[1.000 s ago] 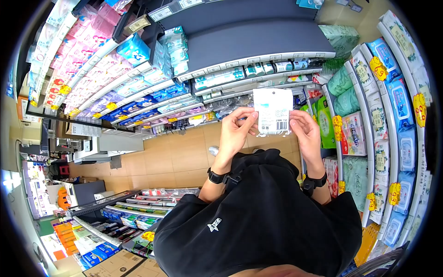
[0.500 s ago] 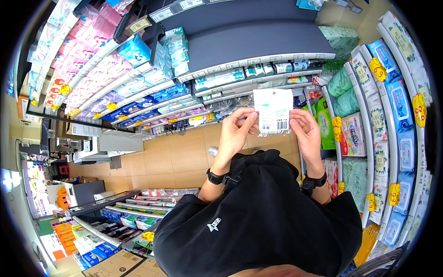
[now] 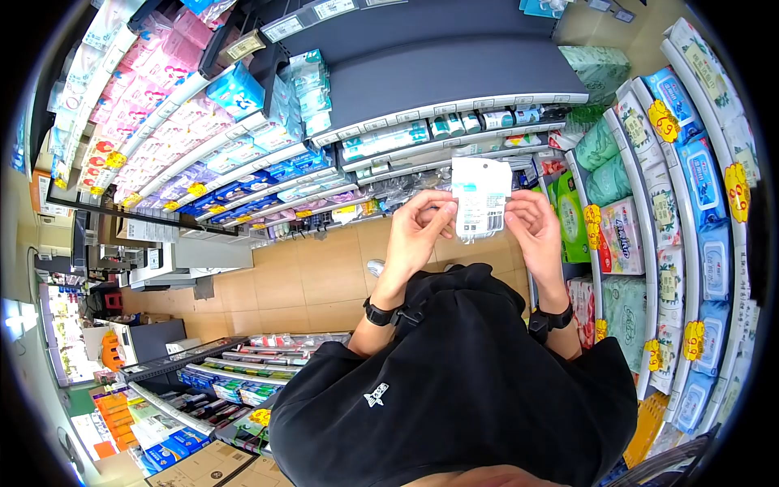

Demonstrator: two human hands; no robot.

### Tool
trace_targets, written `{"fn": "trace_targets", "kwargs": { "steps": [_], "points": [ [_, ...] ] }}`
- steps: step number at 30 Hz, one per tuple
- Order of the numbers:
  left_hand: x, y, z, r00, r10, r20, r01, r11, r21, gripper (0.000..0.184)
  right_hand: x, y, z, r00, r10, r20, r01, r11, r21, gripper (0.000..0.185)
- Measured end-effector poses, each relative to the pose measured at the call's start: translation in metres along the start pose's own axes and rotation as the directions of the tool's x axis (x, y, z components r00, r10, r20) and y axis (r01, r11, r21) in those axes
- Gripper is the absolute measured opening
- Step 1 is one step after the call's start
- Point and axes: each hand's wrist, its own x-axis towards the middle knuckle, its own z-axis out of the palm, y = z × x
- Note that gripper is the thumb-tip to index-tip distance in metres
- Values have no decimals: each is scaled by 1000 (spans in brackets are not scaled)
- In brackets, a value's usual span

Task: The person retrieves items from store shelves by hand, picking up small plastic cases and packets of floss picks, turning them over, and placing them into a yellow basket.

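A small flat white packet (image 3: 482,195) with a barcode, printed text and a hanging hole at its top is held upright in front of me. My left hand (image 3: 420,231) pinches its left edge between thumb and curled fingers. On the other side, my right hand (image 3: 535,229) has its thumb and bent fingers at the right edge, gripping it there. The packet's far side is hidden from me. Both wrists wear black bands.
Ahead stands a dark shelf (image 3: 454,69) above rows of bottles and packs. Wipes packs (image 3: 704,183) and yellow price tags line the right shelves. Pink packs (image 3: 166,61) fill the left shelves. Tan floor tiles (image 3: 300,276) lie below, with a cardboard box (image 3: 203,467) at lower left.
The packet has turned slightly, so it looks narrower and tilted, with its right edge shifted a little to the left. Both hands stay at its edges.
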Motion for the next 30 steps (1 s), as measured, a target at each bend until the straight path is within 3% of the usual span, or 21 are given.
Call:
{"fn": "trace_targets", "kwargs": {
  "steps": [4, 8, 10, 17, 19, 24, 30],
  "points": [
    [0, -4, 0, 998, -46, 40, 45, 999, 29, 28, -1, 2, 2, 997, 39, 69, -34, 996, -83, 38],
    [-2, -5, 4, 989, -88, 119, 74, 990, 119, 46, -4, 3, 4, 977, 90, 193, -55, 982, -179, 47],
    [-3, -5, 4, 977, -116, 180, 85, 981, 172, 59, -6, 0, 6, 966, 112, 234, -79, 986, -148, 49],
    [-4, -4, 3, 938, -234, 254, 189, 963, 190, 62, -11, 0, 11, 926, 144, 349, -125, 989, -78, 48],
    [-7, -8, 6, 949, -226, 219, 193, 968, 163, 79, -12, 0, 12, 920, 146, 365, -128, 989, -72, 47],
    [-11, -8, 8, 945, -242, 221, 200, 960, 196, 74, -13, 2, 10, 899, 173, 403, -160, 985, -66, 44],
    [-11, -8, 9, 958, -243, 152, 212, 958, 194, 73, -14, 6, 5, 941, 135, 311, -136, 990, -19, 38]
  ]
}}
